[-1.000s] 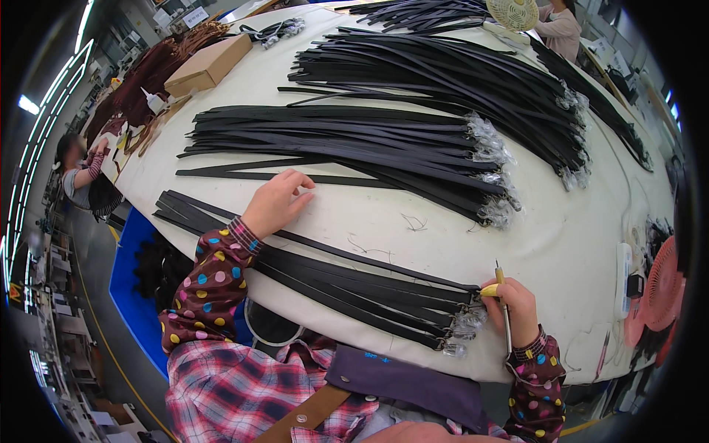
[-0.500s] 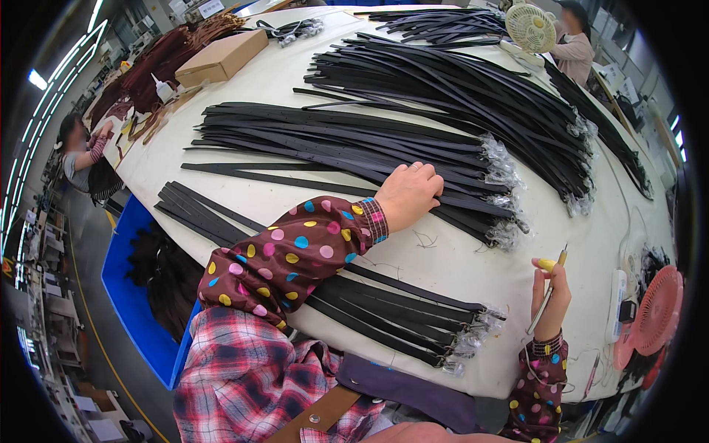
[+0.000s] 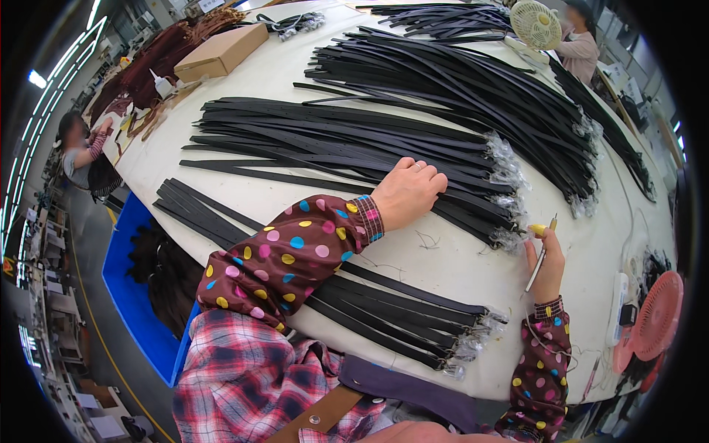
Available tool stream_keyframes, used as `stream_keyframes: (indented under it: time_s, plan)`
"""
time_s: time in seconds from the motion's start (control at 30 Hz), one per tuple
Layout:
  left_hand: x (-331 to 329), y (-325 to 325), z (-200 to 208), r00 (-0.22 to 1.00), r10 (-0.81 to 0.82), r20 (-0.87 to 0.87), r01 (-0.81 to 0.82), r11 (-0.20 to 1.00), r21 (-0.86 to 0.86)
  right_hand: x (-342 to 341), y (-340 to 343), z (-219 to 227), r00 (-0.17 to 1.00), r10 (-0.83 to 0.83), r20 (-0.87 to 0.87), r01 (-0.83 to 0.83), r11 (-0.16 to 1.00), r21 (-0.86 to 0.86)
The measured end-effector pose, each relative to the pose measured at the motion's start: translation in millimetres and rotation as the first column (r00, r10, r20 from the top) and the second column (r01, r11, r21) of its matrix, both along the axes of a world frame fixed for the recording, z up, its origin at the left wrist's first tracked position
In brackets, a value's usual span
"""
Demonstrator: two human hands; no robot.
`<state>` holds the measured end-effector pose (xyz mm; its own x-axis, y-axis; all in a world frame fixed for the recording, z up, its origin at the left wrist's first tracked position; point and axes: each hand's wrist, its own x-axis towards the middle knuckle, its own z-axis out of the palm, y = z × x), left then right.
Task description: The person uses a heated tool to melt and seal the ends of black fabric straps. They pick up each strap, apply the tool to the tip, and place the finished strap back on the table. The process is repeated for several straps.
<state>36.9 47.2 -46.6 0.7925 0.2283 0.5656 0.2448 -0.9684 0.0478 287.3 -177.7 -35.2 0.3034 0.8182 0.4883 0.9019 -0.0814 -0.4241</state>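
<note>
My left hand [image 3: 408,193] reaches across the table, its fingers curled down onto the front edge of a bundle of black belt-like straps [image 3: 295,133]. The fingertips are hidden, but they seem to grip a strap there. Clear plastic wrapping [image 3: 507,164] covers the metal-looking ends at the bundle's right. Beside those ends, my right hand [image 3: 546,269] is closed around a thin pen-shaped tool [image 3: 537,270] with a cord trailing down past the wrist. A yellow cover [image 3: 538,229] sits on one of its fingertips. Nearer me lies a smaller group of straps [image 3: 384,314].
More black straps [image 3: 458,96] lie at the back. A cardboard box [image 3: 221,52] and white bottle [image 3: 161,85] stand far left; a blue bin [image 3: 125,273] is beside the table. A pink fan [image 3: 657,314] and white power strip [image 3: 617,310] are at right. Two people work across the table.
My right hand has moved up and away from me, bringing the pen-shaped tool to the wrapped strap ends. The left hand stays almost in place on the bundle.
</note>
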Motion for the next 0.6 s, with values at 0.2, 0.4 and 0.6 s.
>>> stream_keyframes:
  time_s: [0.2,0.4,0.6]
  plan:
    - [-7,4,19,0.998,-0.031,-0.055,0.014,0.958,-0.285,8,-4,2,0.965,-0.061,-0.256,0.082,0.994,0.069]
    - [-20,10,27,0.997,0.075,-0.037,-0.083,0.941,-0.329,-19,-3,10,0.976,0.025,-0.214,-0.020,0.999,0.025]
    - [-22,11,29,0.996,-0.006,-0.091,-0.031,0.919,-0.392,-25,-7,2,0.990,-0.023,-0.141,0.025,1.000,0.006]
